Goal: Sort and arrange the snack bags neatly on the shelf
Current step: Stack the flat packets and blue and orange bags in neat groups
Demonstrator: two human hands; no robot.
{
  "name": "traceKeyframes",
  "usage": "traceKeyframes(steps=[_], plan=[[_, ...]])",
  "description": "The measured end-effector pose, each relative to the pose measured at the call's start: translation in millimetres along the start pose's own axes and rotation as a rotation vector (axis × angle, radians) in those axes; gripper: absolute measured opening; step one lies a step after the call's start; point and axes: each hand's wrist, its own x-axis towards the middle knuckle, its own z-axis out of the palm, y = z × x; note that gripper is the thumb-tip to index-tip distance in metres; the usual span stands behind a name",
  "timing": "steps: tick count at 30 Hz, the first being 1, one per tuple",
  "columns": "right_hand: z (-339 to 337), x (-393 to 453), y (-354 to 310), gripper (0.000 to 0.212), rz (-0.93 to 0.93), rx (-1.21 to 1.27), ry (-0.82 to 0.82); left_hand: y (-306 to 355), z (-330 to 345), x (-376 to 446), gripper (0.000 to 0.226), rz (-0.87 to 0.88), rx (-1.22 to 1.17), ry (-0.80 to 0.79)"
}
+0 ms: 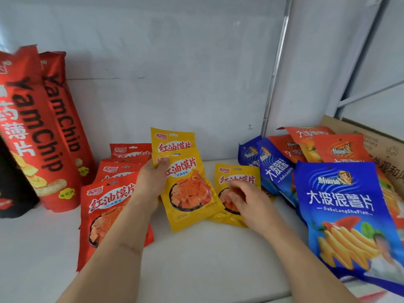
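My left hand [150, 182] grips the top left corner of a yellow snack bag [190, 191], which stands tilted on the white shelf [207, 259]. Behind it another yellow bag [172, 139] stands upright. My right hand [247, 200] reaches over a third yellow bag [238, 173] that lies on the shelf, fingers curled on its front. A row of several red bags [105, 206] of the same brand stands left of my left arm.
Two tall red YamChip bags [43, 132] and a black bag [13, 189] stand at the far left. Blue bags [341, 211] and orange-red bags [341, 147] of potato sticks pile up at the right, before a cardboard box [380, 145]. A metal post [275, 68] rises behind.
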Motion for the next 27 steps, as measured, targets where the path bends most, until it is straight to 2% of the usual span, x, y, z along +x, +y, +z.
traceKeyframes(steps=[2,5,7,10,12,14,17,22,27], plan=[[1,1,-2,0.041,0.002,-0.036,0.102,5,-4,2,0.018,0.026,0.042,0.022],[2,-2,-4,0.063,0.118,-0.348,0.241,6,-8,2,0.019,0.059,0.072,0.039],[3,-6,-6,0.081,0.244,-0.458,0.201,4,-9,2,0.021,0.056,0.076,0.043],[6,-4,-5,0.093,0.337,-0.482,0.144,-1,-10,3,0.02,0.037,0.069,0.044],[5,-1,-5,0.099,0.368,-0.385,0.136,-2,-11,4,0.021,0.037,0.087,0.037],[5,1,-6,0.099,0.366,-0.164,0.157,-1,-12,6,0.024,0.05,0.113,0.046],[6,6,-1,0.087,0.325,0.114,0.196,0,-15,10,0.026,0.096,0.124,0.081],[2,10,7,0.064,0.285,0.342,0.27,-2,-20,15,0.027,0.24,0.211,0.185],[-5,8,7,0.058,0.266,0.648,0.277,3,-25,15,0.03,0.319,0.227,0.354]])
